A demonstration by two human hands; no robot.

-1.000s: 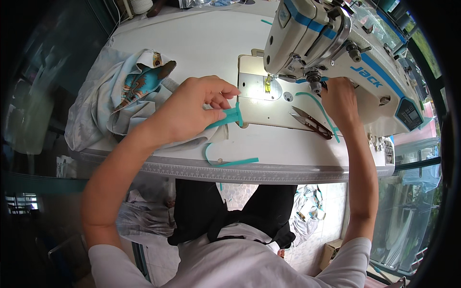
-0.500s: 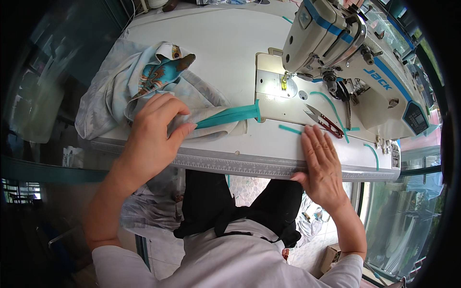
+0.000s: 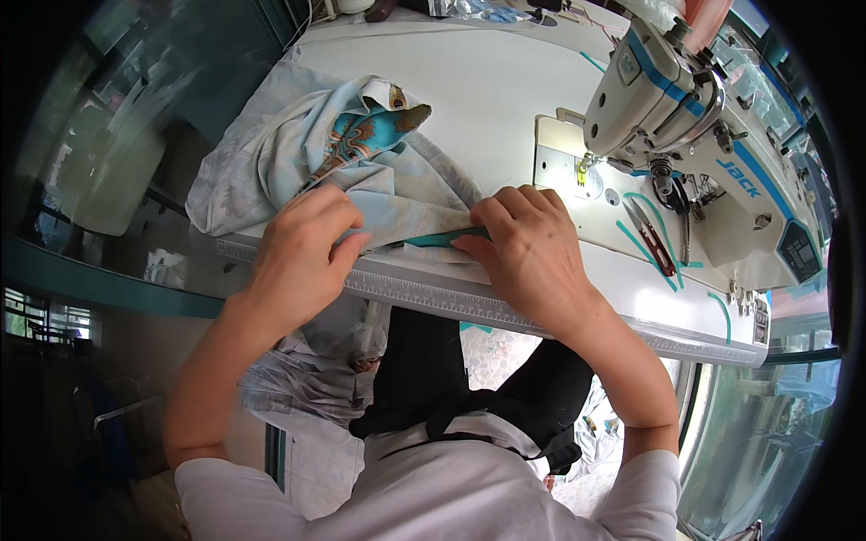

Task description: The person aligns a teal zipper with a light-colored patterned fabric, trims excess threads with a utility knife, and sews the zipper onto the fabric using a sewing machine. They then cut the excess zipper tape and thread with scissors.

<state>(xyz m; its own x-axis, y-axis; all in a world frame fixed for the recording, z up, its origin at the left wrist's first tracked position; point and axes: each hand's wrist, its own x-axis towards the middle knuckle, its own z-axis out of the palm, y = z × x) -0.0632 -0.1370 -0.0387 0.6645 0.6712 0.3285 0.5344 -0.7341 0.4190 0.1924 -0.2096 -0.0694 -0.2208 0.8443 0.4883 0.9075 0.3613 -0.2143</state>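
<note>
A pale grey-blue cloth (image 3: pixel 262 149) lies bunched on the sewing table, its turquoise and brown patterned face (image 3: pixel 365 135) showing in an open fold. Along its near edge runs a teal zipper (image 3: pixel 437 240), partly covered by the cloth. My left hand (image 3: pixel 308 242) pinches the cloth between thumb and fingers close to the table's front edge. At the zipper's right end, my right hand (image 3: pixel 534 248) is closed with thumb and fingertips on it; the end itself is hidden under the hand.
A white and blue sewing machine (image 3: pixel 658 99) stands at the right. Red-handled thread snips (image 3: pixel 657 248) lie before it among teal strips (image 3: pixel 719 308). A ruler strip (image 3: pixel 433 293) runs along the table's front edge. More cloth (image 3: pixel 302 383) hangs below at the left.
My right hand has left the tabletop by the snips, moved left and closed on the zipper's end. Less of the zipper shows now. The whole view has shifted, with things appearing farther right.
</note>
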